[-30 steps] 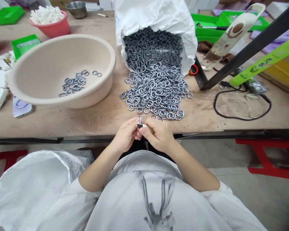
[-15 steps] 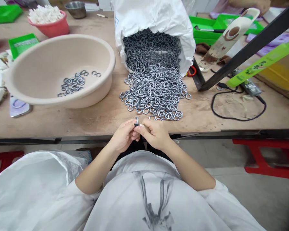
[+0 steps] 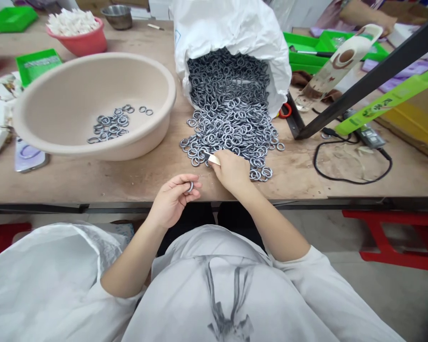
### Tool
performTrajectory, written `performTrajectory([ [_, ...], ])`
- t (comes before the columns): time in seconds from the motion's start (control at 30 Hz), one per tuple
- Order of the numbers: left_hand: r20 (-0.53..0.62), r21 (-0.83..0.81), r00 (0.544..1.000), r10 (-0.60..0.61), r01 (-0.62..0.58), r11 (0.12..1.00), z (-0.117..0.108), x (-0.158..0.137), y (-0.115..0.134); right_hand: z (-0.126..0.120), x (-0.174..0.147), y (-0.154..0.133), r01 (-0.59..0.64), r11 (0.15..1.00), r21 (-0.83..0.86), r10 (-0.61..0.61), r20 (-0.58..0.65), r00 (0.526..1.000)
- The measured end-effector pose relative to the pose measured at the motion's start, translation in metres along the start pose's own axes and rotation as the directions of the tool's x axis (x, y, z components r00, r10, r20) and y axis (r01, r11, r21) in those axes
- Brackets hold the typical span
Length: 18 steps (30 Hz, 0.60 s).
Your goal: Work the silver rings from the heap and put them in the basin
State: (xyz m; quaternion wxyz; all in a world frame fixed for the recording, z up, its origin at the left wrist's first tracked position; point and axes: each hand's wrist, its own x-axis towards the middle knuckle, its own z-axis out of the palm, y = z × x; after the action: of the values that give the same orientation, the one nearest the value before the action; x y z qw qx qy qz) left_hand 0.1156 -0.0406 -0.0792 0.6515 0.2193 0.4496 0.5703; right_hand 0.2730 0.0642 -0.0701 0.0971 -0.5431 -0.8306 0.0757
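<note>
My left hand is just over the table's front edge, pinching one grey metal ring between thumb and fingers. My right hand lies over the near side of a heap of metal rings. It is closed on a small tool with a pale handle and a dark tip that points left over the rings. What the undersides of its fingers touch is hidden. The heap spills from a white sack lying on its side. Left of it, a large beige basin holds several rings.
A phone lies beside the basin near white pieces. Behind are a green tray and a pink bowl. To the right, a slanted black metal bar, a bottle and a cable border the heap. Another person's hand is at the back right.
My hands have come apart. The right one has moved forward onto the heap with the tool, while the left has shifted slightly left, keeping a ring.
</note>
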Motion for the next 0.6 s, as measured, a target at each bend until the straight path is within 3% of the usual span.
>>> performTrajectory([
  [0.1, -0.021, -0.017, 1.000, 0.004, -0.005, 1.000, 0.000, 0.006, -0.001, -0.001, 0.002, 0.008, -0.018, 0.990, 0.137, 0.025, -0.046, 0.999],
  [0.17, -0.036, 0.025, 0.997, 0.067, -0.066, 0.998, 0.004, 0.010, -0.005, -0.003, -0.003, 0.011, -0.004, 0.915, 0.403, 0.019, -0.034, 0.999],
  [0.2, -0.044, 0.063, 0.992, 0.120, -0.117, 0.991, 0.007, 0.013, -0.008, -0.003, -0.007, 0.011, 0.001, 0.818, 0.576, -0.002, 0.001, 1.000],
  [0.27, -0.028, 0.156, 0.973, 0.227, -0.221, 0.963, 0.013, 0.017, -0.015, -0.002, -0.018, 0.007, -0.037, 0.506, 0.862, -0.078, 0.088, 0.993],
  [0.33, 0.043, 0.223, 0.959, 0.280, -0.283, 0.933, 0.020, 0.020, -0.021, 0.000, -0.028, 0.001, -0.114, 0.207, 0.972, -0.126, 0.142, 0.982],
  [0.4, 0.108, 0.233, 0.953, 0.282, -0.300, 0.925, 0.025, 0.022, -0.025, 0.003, -0.036, -0.005, -0.162, 0.038, 0.986, -0.118, 0.165, 0.979],
  [0.5, 0.137, 0.189, 0.958, 0.250, -0.273, 0.943, 0.027, 0.022, -0.029, 0.007, -0.040, -0.011, -0.171, -0.057, 0.984, -0.076, 0.167, 0.983],
  [0.6, 0.124, 0.205, 0.971, 0.204, -0.227, 0.952, 0.028, 0.020, -0.031, 0.013, -0.043, -0.017, -0.131, -0.061, 0.989, 0.001, 0.132, 0.991],
])
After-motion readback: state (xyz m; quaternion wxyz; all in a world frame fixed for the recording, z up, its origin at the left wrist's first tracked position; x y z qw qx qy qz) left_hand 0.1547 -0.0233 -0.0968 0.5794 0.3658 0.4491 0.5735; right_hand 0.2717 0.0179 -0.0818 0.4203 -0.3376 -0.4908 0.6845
